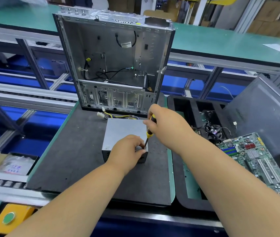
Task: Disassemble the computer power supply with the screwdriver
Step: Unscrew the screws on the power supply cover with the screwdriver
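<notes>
The grey metal power supply (124,130) lies on a dark foam mat (77,156) in the middle of the bench, its yellow and black cables (118,116) trailing out the far side. My right hand (165,124) grips a yellow and black screwdriver (148,132), held nearly upright with its tip down at the box's near right top corner. My left hand (127,151) rests over the near edge of the box, fingers curled round that corner right beside the screwdriver tip. The screw itself is hidden by my fingers.
An open, emptied computer case (115,62) stands upright just behind the power supply. On the right lie a green motherboard (255,159), a fan with wires (214,130) in a black foam tray (180,185) and a dark side panel (264,117). A bag of parts (16,165) sits left.
</notes>
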Demonstrator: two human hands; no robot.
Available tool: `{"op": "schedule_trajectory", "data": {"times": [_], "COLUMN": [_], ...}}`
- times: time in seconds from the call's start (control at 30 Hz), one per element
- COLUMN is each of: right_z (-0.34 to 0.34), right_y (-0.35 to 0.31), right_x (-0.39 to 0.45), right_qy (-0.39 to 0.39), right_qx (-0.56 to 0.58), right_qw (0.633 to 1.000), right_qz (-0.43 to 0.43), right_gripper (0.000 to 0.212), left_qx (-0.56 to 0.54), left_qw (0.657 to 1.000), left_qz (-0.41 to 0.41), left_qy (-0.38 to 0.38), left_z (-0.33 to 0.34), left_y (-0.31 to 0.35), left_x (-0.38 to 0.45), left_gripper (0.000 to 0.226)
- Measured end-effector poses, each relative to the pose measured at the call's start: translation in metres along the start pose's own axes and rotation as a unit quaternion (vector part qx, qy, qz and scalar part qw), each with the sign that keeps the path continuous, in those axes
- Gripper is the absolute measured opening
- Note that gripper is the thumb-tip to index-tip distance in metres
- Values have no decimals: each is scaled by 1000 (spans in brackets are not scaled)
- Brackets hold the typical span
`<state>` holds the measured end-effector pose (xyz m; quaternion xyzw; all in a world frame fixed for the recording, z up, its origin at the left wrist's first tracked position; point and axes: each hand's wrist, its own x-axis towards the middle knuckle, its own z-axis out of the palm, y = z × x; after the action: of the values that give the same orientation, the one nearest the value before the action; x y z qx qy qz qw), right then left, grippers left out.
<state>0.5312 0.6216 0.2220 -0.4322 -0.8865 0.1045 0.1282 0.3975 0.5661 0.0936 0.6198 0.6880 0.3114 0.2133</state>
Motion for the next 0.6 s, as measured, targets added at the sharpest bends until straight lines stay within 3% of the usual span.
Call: {"op": "schedule_trajectory", "data": {"times": [0.3, 0.47, 0.6], "right_z": [0, -5, -4], "right_y": [3, 4, 3], "right_x": [-3, 1, 2], "right_qy": [0, -9, -12], "right_qx": [18, -52, 14], "right_qw": [1000, 999, 1000], "right_qz": [-8, -3, -15], "right_gripper": [8, 38, 13], "left_qx": [-38, -44, -57], "left_qw": [999, 999, 998], "left_qz": [-4, 2, -8], "left_qy": [24, 25, 33], "left_z": [5, 4, 4], "left_y": [-4, -6, -5], "left_x": [-5, -6, -5], "left_gripper": [11, 18, 14]}}
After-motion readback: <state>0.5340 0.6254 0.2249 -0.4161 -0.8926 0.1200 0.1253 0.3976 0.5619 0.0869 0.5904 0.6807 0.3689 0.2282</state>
